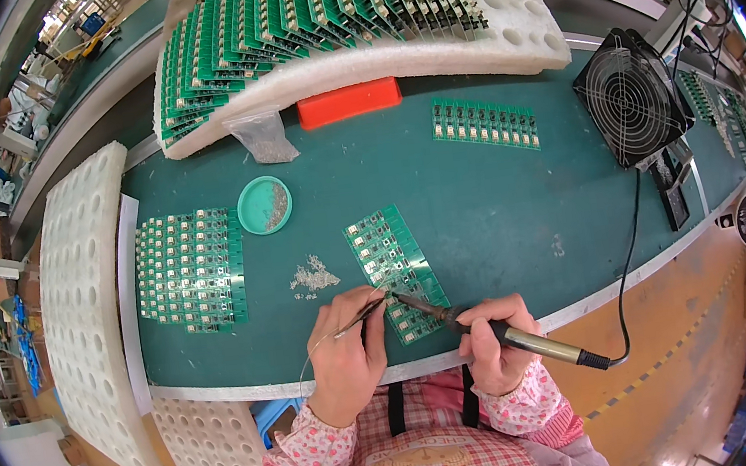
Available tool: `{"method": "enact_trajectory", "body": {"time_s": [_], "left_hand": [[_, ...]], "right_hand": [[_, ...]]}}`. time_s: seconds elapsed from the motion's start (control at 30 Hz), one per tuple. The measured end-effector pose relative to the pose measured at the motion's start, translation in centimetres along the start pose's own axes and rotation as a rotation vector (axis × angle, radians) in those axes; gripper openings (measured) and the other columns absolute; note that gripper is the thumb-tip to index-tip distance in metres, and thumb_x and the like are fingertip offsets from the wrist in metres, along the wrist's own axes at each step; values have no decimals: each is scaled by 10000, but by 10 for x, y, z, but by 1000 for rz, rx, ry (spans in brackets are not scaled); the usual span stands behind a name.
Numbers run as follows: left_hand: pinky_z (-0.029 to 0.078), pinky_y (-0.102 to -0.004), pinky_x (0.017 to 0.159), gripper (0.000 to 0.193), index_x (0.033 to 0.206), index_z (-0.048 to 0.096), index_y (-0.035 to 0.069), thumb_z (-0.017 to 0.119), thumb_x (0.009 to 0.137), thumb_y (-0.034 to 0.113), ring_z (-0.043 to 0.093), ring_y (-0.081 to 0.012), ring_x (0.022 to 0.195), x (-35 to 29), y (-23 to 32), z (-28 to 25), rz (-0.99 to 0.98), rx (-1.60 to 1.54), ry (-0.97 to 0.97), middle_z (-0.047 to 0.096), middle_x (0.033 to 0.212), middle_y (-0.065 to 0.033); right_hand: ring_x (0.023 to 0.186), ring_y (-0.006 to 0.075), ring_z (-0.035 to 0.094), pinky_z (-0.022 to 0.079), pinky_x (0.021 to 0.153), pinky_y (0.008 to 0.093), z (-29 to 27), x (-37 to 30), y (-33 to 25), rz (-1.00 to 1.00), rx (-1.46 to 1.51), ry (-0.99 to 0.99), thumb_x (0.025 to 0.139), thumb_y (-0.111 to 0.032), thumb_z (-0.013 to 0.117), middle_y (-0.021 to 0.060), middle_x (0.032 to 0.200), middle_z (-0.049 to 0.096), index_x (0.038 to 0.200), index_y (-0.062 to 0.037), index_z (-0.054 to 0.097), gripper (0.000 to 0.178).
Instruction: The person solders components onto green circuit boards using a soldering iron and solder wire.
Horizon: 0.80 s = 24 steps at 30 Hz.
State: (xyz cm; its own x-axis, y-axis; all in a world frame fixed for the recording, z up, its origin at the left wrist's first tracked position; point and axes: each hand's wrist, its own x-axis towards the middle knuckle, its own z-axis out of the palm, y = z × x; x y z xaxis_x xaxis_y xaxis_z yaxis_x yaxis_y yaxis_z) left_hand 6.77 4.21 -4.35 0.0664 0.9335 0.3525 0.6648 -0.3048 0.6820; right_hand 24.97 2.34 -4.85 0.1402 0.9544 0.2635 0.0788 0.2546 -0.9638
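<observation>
Green rectangular circuit-board panel with rows of pale square components [398, 269]: flat on dark-green surface [511, 236], between hands. Long axis runs away from person, far end leaning left. Left hand [342, 351] nearer: fingers pinched on slim dark tweezer-like tool [358, 318] at panel's left edge. Right hand [500, 338], off right edge: fingers gripping brass-coloured soldering iron [542, 345]; tip over near half, contact not determinable.

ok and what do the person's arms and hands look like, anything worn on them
The left hand and right hand are bare, with no gloves showing. Pale long sleeves with a small pinkish-red print cover the forearms, and their cuffs look gathered near the wrists.
</observation>
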Motion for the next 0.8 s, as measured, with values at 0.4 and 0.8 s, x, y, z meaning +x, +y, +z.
{"method": "enact_trajectory", "body": {"time_s": [0.4, 0.8], "left_hand": [[531, -358, 739, 191, 1017, 655, -14, 673, 842, -89, 673, -315, 860, 0, 2, -1, -9, 12, -2, 684, 994, -142], [510, -367, 731, 308, 1092, 652, 25, 696, 805, -78, 636, -299, 813, 0, -2, 0, 44, 28, 0, 685, 1032, -114]], "right_hand": [[509, 124, 623, 475, 496, 265, 6, 4, -7, 22, -100, -37, 891, -32, 668, 40, 614, 637, 924, -16, 654, 40], [461, 189, 563, 440, 453, 303, 6, 10, -6, -266, -229, -120, 794, 10, 726, 64, 632, 635, 884, -38, 659, 122]]}}
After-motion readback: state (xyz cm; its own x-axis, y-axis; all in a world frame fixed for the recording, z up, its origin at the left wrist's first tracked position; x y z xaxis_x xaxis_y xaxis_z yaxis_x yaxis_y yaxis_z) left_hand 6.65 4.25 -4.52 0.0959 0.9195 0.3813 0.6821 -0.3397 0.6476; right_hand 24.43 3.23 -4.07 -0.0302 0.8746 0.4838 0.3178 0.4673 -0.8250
